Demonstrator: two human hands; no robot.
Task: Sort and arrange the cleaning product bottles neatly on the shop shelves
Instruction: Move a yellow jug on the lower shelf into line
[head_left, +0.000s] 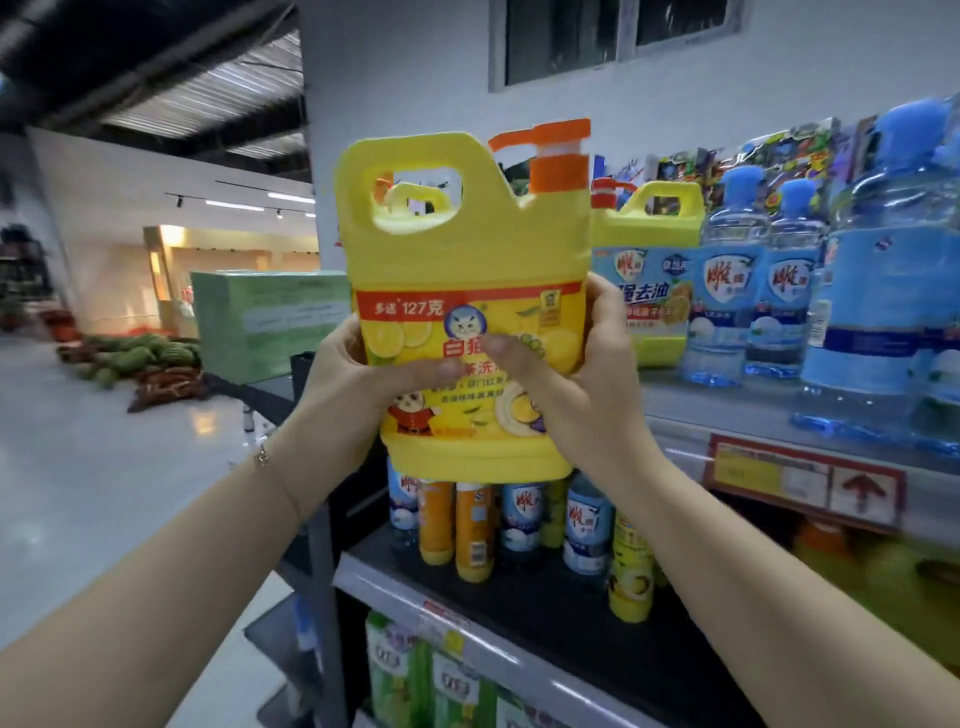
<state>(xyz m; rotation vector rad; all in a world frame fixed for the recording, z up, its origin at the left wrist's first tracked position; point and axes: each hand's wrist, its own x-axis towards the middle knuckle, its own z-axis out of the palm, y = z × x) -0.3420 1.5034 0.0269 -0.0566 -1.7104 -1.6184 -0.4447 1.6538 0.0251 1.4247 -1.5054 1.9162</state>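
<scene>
Two stocked tiers: the upper shelf (691, 400) carries a shelved jug (649, 270) and blue bottles (727, 296), any free room at its near end hidden. Upright in mid-air before it, the yellow detergent jug (462, 244) is gripped low by left hand (353, 374) and right hand (587, 384); placement looks next, base lifted clear of the shelf lip

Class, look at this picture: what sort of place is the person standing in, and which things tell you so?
Most likely a shop aisle. The shelf carries rows of matching blue bottles, a red price tag sits on the shelf edge, and the left hand and right hand hold a yellow jug.
</scene>
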